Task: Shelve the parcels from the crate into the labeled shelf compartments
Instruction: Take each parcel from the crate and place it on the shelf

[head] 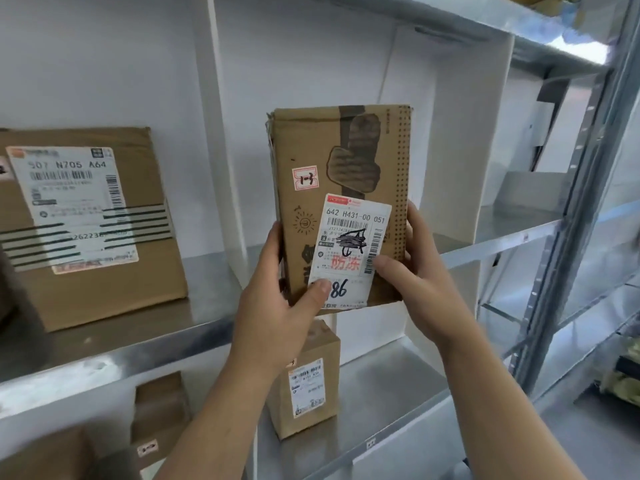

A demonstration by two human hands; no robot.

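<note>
I hold a flat brown cardboard parcel (341,174) upright in front of the middle shelf compartment (502,223). A white shipping label reading "642 H431-00 051" and a handwritten "86" cover its lower front. My left hand (277,306) grips the parcel's lower left edge, thumb pressed on the label. My right hand (415,271) grips the lower right edge, thumb on the label's side. The parcel's bottom edge hangs just above the shelf board's front edge. The crate is out of view.
A large brown box (90,223) with a white label stands on the same shelf board to the left, behind a white divider (221,168). One board lower stand a small labelled box (304,386) and another carton (161,417). A metal upright (581,202) rises at right.
</note>
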